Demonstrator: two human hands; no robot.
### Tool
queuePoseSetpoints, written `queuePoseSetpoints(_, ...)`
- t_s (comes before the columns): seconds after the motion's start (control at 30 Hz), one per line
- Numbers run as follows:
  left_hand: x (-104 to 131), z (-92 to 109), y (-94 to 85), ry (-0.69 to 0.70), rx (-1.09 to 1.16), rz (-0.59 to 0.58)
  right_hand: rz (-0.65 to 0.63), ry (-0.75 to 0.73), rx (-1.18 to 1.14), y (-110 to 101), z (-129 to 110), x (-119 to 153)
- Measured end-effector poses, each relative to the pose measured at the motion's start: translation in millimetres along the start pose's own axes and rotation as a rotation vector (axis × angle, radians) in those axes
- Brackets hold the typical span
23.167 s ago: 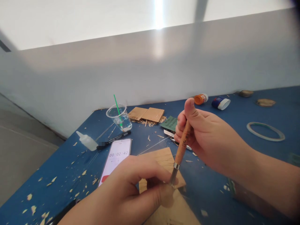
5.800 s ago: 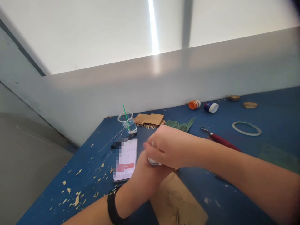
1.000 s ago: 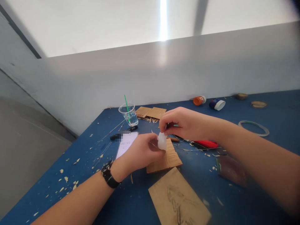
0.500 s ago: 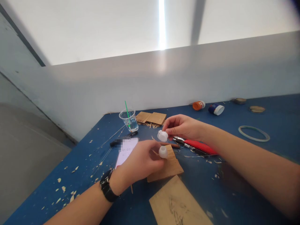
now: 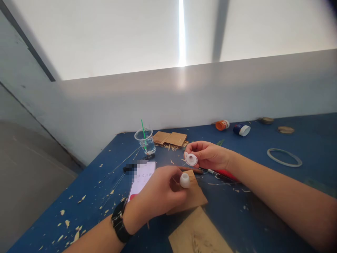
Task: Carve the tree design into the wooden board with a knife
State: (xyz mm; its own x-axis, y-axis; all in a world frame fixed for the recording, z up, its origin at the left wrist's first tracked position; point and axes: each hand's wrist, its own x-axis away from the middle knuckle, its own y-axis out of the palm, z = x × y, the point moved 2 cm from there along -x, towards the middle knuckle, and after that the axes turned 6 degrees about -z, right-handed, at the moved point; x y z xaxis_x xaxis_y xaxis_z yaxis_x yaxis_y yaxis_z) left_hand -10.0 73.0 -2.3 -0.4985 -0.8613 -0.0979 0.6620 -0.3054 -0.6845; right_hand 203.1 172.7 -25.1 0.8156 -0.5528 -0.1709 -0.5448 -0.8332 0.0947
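Uncapped white plastic bottle (image 5: 184,180) and white cap (image 5: 191,159) held apart over the blue counter (image 5: 252,147).

The left grip (image 5: 161,189) is clamped around the bottle, its open neck facing up; the right grip (image 5: 207,153) pinches the cap by its edge, underside toward the camera, just beyond the bottle. Below the bottle lies a small wooden board (image 5: 197,198); whether they touch cannot be told. A second board (image 5: 196,233) with dark lines lies nearer the person. A wooden handle (image 5: 193,170) lies behind the bottle, a smartphone (image 5: 144,175) beside the left grip, and a clear plastic cup (image 5: 149,147) with a green straw (image 5: 143,127) farther back.
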Motion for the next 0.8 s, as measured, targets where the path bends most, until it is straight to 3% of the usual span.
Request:
queuePoseSetpoints(0.23, -1.3, -0.8, -0.3, -0.001, 0.028, -0.027, 0.015, -0.018, 0.194, 5.4, -11.6, 0.5)
queuePoseSetpoints(0.43, -3.0, 1.4, -1.4, -0.006, 0.058, -0.053, 0.017, 0.018, 0.645, 19.9, -60.3, 4.6)
queuePoseSetpoints(0.57, -2.8, 1.1, -1.7, -0.016, 0.068, -0.052, -0.034, -0.072, 0.973, 40.6, -86.2, 9.2)
queuePoseSetpoints(0.8, -2.5, -1.4, -0.6, -0.014, 0.090, -0.074, -0.150, -0.069, 1.205, 68.3, -89.2, 10.8)
